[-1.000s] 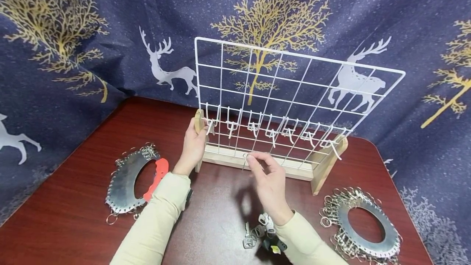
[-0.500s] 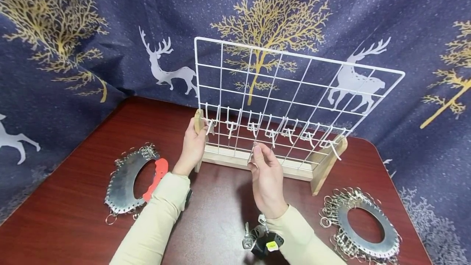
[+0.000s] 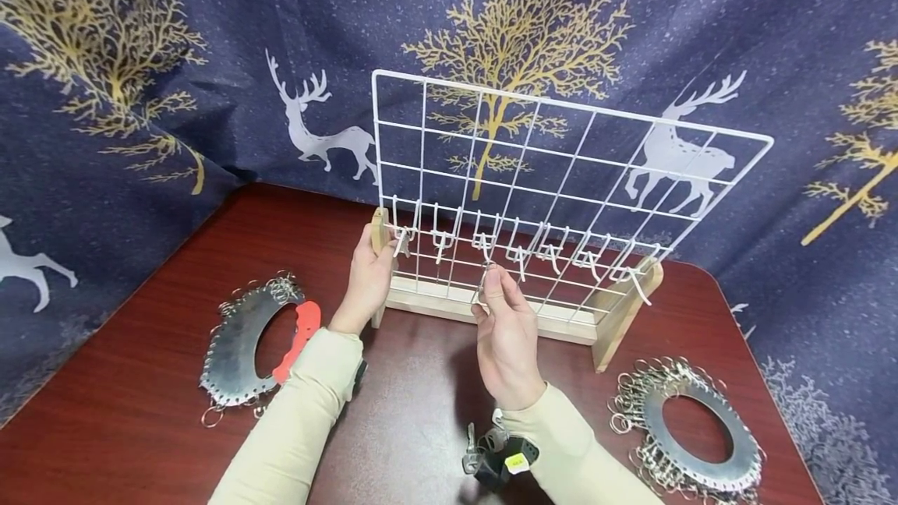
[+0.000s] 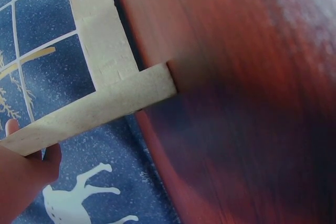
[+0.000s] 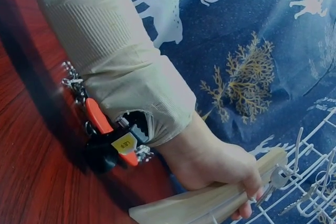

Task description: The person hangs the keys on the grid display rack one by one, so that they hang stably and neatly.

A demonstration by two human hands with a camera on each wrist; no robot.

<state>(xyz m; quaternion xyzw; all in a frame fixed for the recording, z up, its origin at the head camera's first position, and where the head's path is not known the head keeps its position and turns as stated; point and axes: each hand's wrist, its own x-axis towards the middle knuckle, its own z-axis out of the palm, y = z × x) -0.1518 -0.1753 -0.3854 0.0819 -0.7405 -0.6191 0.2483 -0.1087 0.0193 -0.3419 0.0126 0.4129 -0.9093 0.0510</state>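
A white wire grid (image 3: 577,156) stands on a wooden base, with a row of white hooks (image 3: 519,254) along it. My left hand (image 3: 368,279) grips the wooden end post (image 3: 379,234); the left wrist view shows fingers on both sides of the post (image 4: 79,119). In the right wrist view the left hand (image 5: 218,163) holds the post beside a hanging key (image 5: 279,177). Just below the third hook from the left (image 3: 483,241), my right hand (image 3: 508,333) pinches a small metal ring piece (image 3: 481,291). Whether it touches the hook is unclear.
On the table at left lies a metal ring plate (image 3: 235,345) with small rings and a red handle (image 3: 300,337). Another ring plate (image 3: 654,427) full of rings lies at right. Loose keys (image 3: 472,458) lie near the right wrist.
My right hand has moved up and slightly in toward the grid, bringing the metal piece close to the third hook. The left hand has stayed on the post.
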